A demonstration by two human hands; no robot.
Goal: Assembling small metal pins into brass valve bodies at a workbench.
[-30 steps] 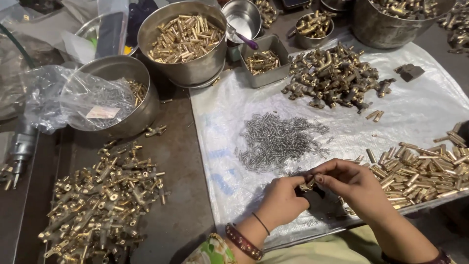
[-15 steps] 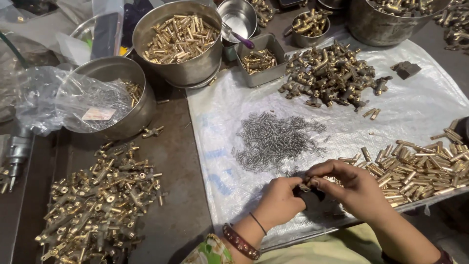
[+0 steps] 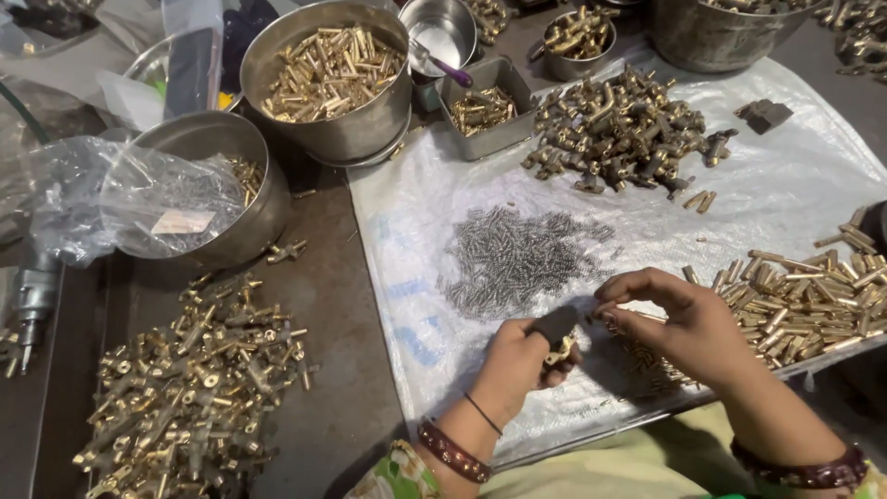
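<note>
My left hand (image 3: 519,362) grips a small dark block (image 3: 555,324) with a brass fitting (image 3: 560,349) under it, low over the white plastic sheet (image 3: 795,199). My right hand (image 3: 686,325) sits just to its right, fingertips pinched at the block's edge; what they pinch is too small to tell. A flat pile of small grey steel springs (image 3: 519,260) lies just beyond both hands. Brass pins (image 3: 799,300) are heaped to the right of my right hand.
A heap of brass fittings (image 3: 194,388) lies on the dark table at left. Steel bowls (image 3: 325,76) with brass parts, a bowl under a clear plastic bag (image 3: 139,199), a small square tin (image 3: 485,111) and another fitting pile (image 3: 624,134) stand at the back.
My hands have stayed close together at the front edge. The left hand has turned the dark block up into view, and the right fingertips have closed in on it.
</note>
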